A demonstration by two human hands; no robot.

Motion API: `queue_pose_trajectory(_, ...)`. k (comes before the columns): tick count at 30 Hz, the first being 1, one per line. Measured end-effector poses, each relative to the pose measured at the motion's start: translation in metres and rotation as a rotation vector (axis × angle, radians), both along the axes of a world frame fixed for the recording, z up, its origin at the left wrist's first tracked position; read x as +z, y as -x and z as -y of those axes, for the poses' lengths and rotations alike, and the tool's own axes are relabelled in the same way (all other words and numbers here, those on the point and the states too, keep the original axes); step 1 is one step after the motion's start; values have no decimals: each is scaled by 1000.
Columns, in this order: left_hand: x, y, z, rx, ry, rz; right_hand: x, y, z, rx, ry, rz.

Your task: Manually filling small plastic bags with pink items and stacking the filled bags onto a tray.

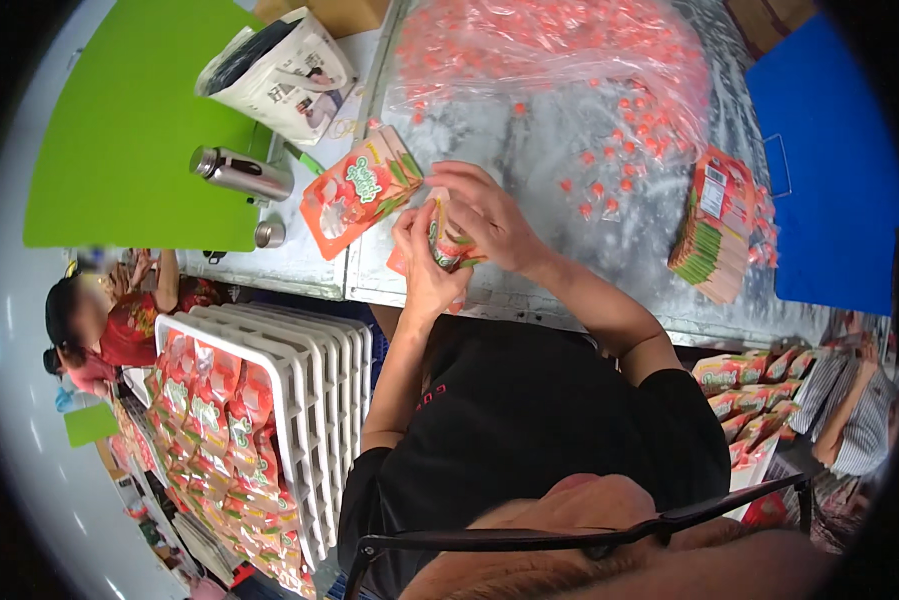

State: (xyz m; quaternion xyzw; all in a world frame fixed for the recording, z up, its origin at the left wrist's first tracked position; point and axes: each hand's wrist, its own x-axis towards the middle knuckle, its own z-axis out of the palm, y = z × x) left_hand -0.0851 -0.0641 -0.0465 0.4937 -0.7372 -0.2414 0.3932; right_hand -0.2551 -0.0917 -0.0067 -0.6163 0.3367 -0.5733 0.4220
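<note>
Close to the near edge of the metal-topped table, my left hand (426, 262) is closed around a red-and-green printed pouch (443, 240). My right hand (491, 218) is bent over the same pouch from the right, its fingers against the upper part and the index finger reaching left. The fingers hide much of the pouch, and whatever is inside it cannot be seen. Just left of my hands lies a stack of flat printed pouches (354, 195). Part of another red packet (397, 262) shows under my left hand.
A clear plastic sheet (559, 50) holds many wrapped red candies, with loose candies (624, 150) beside it. More pouches (714, 225) are bundled at right near a blue panel (819, 170). A steel flask (241, 172) and white bag (284, 80) stand left; stacked trays (314, 420) flank me.
</note>
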Motion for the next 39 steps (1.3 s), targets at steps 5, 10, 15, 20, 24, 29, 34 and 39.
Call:
queue_pose_trajectory(5, -4, 1, -3, 30, 10, -83, -19, 59, -19, -348, 169, -450)
queue_pose_trajectory(10, -10, 0, -2, 43, -25, -160, -95, 124, -33, -730, 1, -1013)
queue_pose_trajectory(15, -12, 2, 0, 33, -42, -173, -119, 134, -14, -736, -96, -1148)
queue_pose_trajectory(20, -17, -5, -2, 45, -54, -172, -125, 140, -13, -628, -50, -905)
queue_pose_trajectory(24, -20, -8, -2, 38, -101, -181, -118, 171, -36, -943, -139, -953)
queue_pose_trajectory(29, -22, -4, -3, 21, -122, -210, -151, 184, -43, -697, -305, -133)
queue_pose_trajectory(34, -23, -6, -5, 42, -96, -176, -142, 167, -29, -598, -178, -578)
queue_pose_trajectory(39, -24, -8, -5, 21, -96, -200, -113, 140, -12, -428, -18, -1208)
